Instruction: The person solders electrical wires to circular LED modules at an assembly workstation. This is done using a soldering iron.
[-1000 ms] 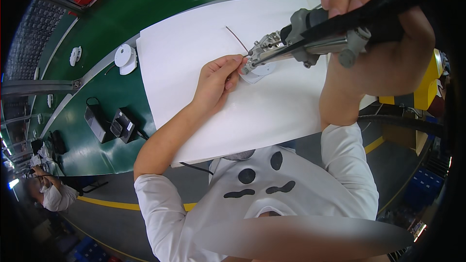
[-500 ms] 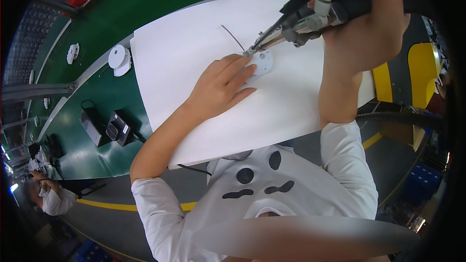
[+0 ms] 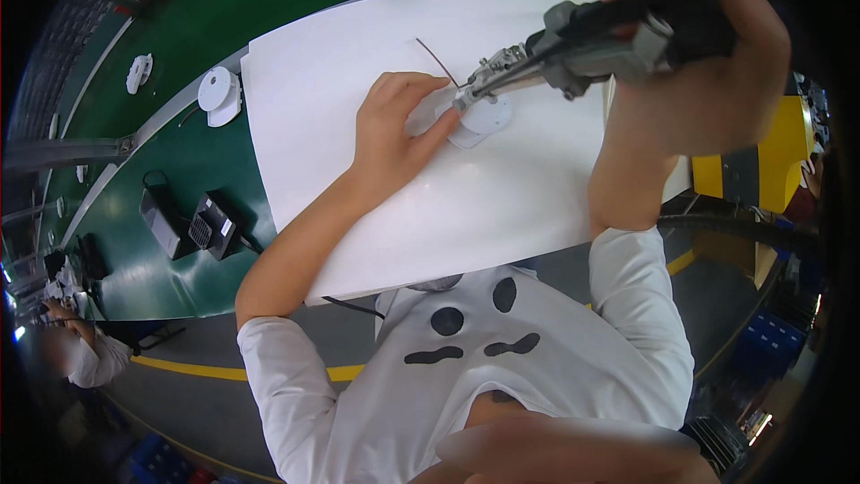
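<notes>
A small white round plastic device [image 3: 491, 115] lies on the white sheet, a thin dark reddish wire [image 3: 434, 57] running out from its far side. My left hand [image 3: 390, 139] is at the device's left side, thumb and fingertips curved around that edge and holding it. My right hand [image 3: 708, 94] grips a powered screwdriver [image 3: 573, 49], metal with black parts, slanting down to the left. Its tip meets the device's upper left, close to my left fingertips. The tool and my thumb hide part of the device, so any screw under the tip cannot be seen.
On the green bench [image 3: 134, 278] to the left sit a similar white device [image 3: 219, 94] and two black power adapters [image 3: 213, 222]. Another white part [image 3: 139, 73] lies farther left, beyond a metal rail. A yellow and black fixture [image 3: 752, 166] stands at right. Another person [image 3: 94, 354] is at far left.
My left hand has drawn back a little, its thumb and index now spread wider at the device's edge. The screwdriver has tilted lower, and my right hand has shifted right and nearer.
</notes>
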Demonstrator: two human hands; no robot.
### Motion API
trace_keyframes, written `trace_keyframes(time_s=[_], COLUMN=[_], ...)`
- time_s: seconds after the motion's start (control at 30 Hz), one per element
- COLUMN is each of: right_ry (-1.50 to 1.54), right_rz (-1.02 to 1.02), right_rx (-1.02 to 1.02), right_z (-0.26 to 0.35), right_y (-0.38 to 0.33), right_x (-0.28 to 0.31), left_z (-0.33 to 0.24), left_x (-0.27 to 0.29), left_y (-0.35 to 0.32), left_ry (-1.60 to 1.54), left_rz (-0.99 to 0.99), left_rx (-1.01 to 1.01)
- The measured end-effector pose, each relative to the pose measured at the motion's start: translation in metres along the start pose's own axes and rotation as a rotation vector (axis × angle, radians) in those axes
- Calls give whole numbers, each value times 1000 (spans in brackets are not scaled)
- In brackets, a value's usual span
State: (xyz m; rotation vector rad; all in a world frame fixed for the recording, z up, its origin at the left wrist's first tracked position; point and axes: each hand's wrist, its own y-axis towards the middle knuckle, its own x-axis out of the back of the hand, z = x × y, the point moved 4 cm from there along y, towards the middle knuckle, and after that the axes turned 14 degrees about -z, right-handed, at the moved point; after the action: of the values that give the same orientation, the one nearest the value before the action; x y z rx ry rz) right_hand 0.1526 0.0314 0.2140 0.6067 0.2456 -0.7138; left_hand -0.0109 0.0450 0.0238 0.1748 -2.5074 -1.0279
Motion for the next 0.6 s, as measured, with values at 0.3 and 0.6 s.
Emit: trace_keyframes(time_s=[0.3,0.6], right_ry=[102,133], right_rz=[263,131], right_rx=[37,23], right_z=[2,1], right_y=[14,6], right_x=[2,-4], left_z=[3,0], left_x=[-4,-2], left_y=[-1,-2], left_ry=[-37,21], left_rz=[-1,13], left_rx=[80,-27])
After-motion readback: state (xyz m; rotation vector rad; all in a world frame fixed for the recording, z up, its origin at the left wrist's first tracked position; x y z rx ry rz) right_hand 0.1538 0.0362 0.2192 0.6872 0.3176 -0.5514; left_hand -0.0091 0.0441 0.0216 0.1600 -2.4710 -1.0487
